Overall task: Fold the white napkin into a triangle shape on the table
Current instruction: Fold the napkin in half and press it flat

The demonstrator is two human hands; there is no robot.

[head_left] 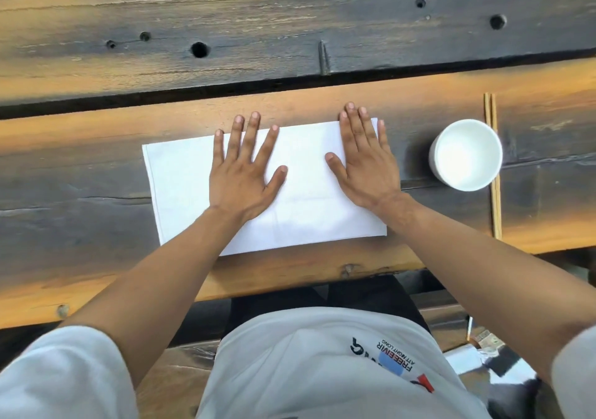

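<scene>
The white napkin (180, 180) lies flat as a wide rectangle on the near plank of the wooden table (96, 134). My left hand (243, 173) rests palm down on its middle-left part, fingers spread. Palm down too, my right hand (364, 160) presses the napkin's right part, with its fingertips reaching just past the far edge. Neither hand grips anything. The napkin's lower left corner is hidden under my left forearm.
A white cup (466, 155) stands to the right of the napkin. A pair of wooden chopsticks (495, 205) lies lengthwise behind and beside it. A dark gap (225, 89) separates the near plank from the far planks. The table's front edge runs just below the napkin.
</scene>
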